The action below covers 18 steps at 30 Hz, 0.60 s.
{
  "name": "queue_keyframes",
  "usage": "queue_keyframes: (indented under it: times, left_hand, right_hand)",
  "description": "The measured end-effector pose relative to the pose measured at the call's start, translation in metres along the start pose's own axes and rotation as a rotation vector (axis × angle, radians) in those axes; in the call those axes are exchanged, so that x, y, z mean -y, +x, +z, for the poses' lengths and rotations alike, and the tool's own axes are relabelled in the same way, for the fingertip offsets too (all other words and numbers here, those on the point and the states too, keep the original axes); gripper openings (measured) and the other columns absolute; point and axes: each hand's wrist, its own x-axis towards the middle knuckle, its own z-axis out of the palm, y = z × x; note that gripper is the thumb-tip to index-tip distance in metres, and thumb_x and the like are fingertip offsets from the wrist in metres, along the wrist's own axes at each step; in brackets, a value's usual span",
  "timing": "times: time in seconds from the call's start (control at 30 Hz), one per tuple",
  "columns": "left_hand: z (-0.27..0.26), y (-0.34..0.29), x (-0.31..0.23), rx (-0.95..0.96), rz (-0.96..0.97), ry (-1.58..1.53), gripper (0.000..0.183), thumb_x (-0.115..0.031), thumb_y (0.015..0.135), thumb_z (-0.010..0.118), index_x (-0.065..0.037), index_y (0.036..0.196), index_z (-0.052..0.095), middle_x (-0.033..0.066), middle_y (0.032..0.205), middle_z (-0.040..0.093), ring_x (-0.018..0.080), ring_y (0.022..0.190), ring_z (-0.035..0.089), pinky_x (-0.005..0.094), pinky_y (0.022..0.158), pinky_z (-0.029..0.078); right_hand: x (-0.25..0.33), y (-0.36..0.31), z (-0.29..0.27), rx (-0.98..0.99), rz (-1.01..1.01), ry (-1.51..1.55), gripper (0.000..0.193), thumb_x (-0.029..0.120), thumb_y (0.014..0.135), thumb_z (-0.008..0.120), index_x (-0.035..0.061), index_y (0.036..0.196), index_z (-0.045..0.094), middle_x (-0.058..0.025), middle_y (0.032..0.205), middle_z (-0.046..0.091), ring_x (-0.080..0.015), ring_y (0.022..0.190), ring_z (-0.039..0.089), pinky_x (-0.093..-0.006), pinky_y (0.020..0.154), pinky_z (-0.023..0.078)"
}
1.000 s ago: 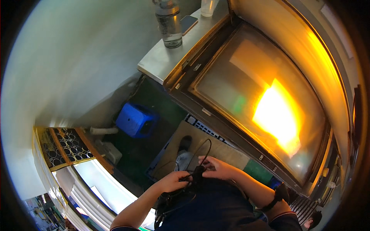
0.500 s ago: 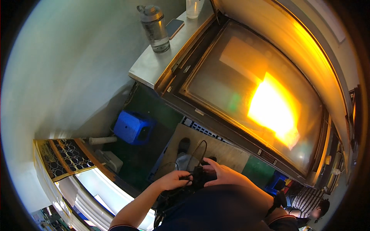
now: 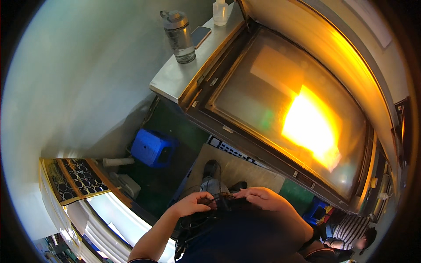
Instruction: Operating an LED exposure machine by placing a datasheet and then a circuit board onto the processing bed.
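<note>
My two hands are close together in front of my waist, over a bunch of thin black cables (image 3: 199, 219). My left hand (image 3: 196, 204) is closed, its fingers curled and its thumb against them, with a black cable at the fingertips. My right hand (image 3: 262, 198) is closed too, its fingers together and pointing left; they meet the cable strands between the hands. Their exact grip is partly hidden by the dark shirt (image 3: 245, 232) and the tangle. Below the hands, my shoes (image 3: 210, 168) rest on a tan board (image 3: 258, 171).
Ahead is a large glass-topped frame (image 3: 245, 101) under a raised lid, glowing yellow. A water bottle (image 3: 180, 39), a phone (image 3: 201, 36) and a small dispenser bottle (image 3: 220, 15) stand on a metal ledge (image 3: 169, 83). A blue stool (image 3: 151, 147) and a lit rack (image 3: 109, 210) are left. Another person (image 3: 351, 230) is at lower right.
My right hand has gone from spread fingers and a raised thumb to fingers drawn together. A bulky black item between the hands now sits lower, mostly hidden. The view has shifted slightly.
</note>
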Motion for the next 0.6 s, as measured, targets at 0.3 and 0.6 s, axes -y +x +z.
queue_keyframes:
  times: [0.3,0.6]
  left_hand:
    - [0.018,0.009,-0.021,-0.046,0.272,-0.094,0.023,0.005,0.084,0.058,-0.002,0.106,0.056,0.0064,0.105,0.063,0.0174,0.103,0.064,0.0352,0.096,0.049]
    - [-0.003,-0.006,-0.02,-0.438,0.301,-0.177,0.017,0.006,0.083,0.06,-0.005,0.095,0.054,0.007,0.092,0.062,0.0177,0.092,0.066,0.0352,0.086,0.055]
  right_hand:
    - [0.004,0.009,0.006,-0.084,0.239,-0.067,0.026,0.023,0.104,0.045,0.0046,0.101,0.063,-0.0045,0.091,0.061,-0.0127,0.078,0.057,-0.0303,0.074,0.048]
    - [0.049,-0.024,-0.056,-0.19,-0.332,-0.187,0.028,0.027,0.1,0.049,0.0055,0.087,0.062,-0.0079,0.08,0.061,-0.0199,0.076,0.061,-0.0371,0.069,0.05]
